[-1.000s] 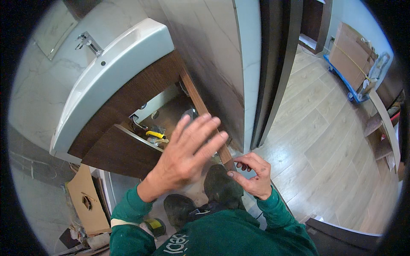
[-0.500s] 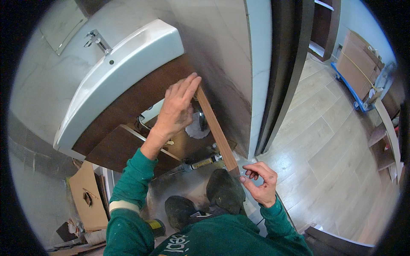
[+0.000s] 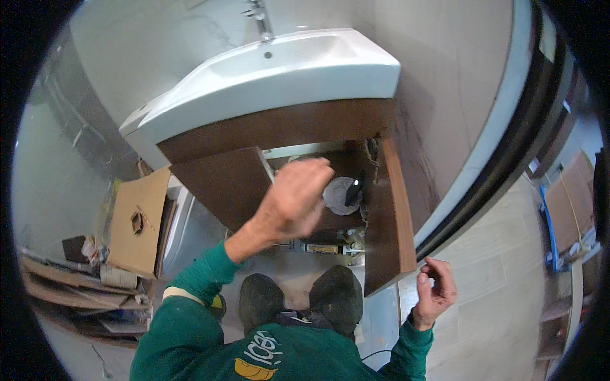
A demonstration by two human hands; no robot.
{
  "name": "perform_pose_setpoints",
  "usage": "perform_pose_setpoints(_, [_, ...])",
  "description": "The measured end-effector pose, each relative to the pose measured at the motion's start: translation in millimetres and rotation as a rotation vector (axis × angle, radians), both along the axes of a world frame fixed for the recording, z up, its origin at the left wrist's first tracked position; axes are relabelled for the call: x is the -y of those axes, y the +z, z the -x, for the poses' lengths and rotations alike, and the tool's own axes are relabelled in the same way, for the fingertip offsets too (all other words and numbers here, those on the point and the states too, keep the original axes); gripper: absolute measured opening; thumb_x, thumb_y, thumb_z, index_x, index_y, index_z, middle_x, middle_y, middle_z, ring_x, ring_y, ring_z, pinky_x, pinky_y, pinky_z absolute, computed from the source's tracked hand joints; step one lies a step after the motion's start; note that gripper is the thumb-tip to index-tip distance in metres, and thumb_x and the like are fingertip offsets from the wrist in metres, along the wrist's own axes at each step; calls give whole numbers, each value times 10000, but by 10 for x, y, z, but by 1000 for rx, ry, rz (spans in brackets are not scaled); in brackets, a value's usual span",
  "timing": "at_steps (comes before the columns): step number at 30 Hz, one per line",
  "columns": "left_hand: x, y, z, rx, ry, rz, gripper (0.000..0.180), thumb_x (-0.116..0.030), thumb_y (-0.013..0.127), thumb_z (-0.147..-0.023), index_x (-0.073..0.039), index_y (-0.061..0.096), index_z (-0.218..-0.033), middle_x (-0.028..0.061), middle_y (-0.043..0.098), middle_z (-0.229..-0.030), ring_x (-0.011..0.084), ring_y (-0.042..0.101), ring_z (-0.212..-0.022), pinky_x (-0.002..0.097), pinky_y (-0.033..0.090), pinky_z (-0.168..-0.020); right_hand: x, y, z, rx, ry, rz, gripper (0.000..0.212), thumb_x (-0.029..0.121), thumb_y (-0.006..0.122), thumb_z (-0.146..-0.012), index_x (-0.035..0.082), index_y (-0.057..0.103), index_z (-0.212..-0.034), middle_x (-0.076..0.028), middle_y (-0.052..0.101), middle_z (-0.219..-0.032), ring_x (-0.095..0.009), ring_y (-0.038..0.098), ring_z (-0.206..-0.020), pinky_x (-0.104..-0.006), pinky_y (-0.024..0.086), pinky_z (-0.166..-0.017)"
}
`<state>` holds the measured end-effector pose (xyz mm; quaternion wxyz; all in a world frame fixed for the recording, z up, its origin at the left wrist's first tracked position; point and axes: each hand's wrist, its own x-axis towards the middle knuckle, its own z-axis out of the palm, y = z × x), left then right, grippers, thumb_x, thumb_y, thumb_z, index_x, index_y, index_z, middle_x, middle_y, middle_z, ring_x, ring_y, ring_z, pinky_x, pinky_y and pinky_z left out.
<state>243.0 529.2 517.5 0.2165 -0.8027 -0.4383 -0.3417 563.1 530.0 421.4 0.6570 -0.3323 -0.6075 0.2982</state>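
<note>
A brown vanity cabinet (image 3: pixel 279 127) hangs under a white washbasin (image 3: pixel 267 95). Its right door (image 3: pixel 389 222) stands swung out, and the left door (image 3: pixel 219 184) is also ajar. My left hand (image 3: pixel 289 203) is in front of the cabinet opening, blurred, its fingers bent and their grip unclear. Just right of the right door's outer edge is my right hand (image 3: pixel 436 289), fingers loosely curled, thumb apart, nothing seen in it. Inside the cabinet sits a whitish round item (image 3: pixel 341 195) with a dark piece against it. My left hand hides part of the interior.
A sealant tube (image 3: pixel 321 248) lies on the floor under the cabinet, beyond my knees. Cardboard (image 3: pixel 136 222) leans at the left above stacked boards (image 3: pixel 82 289). A dark door frame (image 3: pixel 508 184) rises at the right, and past it a blue trolley (image 3: pixel 548 228) carries cardboard.
My view has turned and shifted, so the vanity appears straighter. The right door now shows its inner face. My left hand has left the door's top hinge-side corner and dropped toward the opening.
</note>
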Motion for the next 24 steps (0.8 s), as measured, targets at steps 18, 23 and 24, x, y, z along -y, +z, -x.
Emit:
perform_pose_setpoints(18, [783, -305, 1672, -39, 729, -154, 741, -274, 775, -736, 72, 478, -1320, 253, 487, -1370, 417, 450, -1287, 508, 339, -1085, 43, 370, 10, 40, -100, -149, 349, 175, 611, -904, -69, 627, -1153, -158, 612, -1126, -201, 599, -850, -292, 476, -722])
perform_pose_setpoints(23, [1125, -352, 2141, -44, 852, -178, 755, -300, 779, -747, 81, 472, -1323, 261, 495, -1369, 419, 469, -1273, 501, 352, -1080, 83, 378, -17, 84, -147, -102, 330, 162, 603, -912, -50, 630, -1164, -145, 624, -1118, -199, 602, -861, -295, 467, -716])
perform_pose_setpoints(24, [1197, -358, 2237, -47, 873, -181, 756, -304, 779, -750, 82, 471, -1322, 262, 499, -1366, 418, 472, -1272, 499, 355, -1077, 86, 383, -16, 84, -158, -90, 328, 160, 602, -913, -46, 631, -1166, -144, 628, -1111, -198, 603, -862, -296, 466, -713])
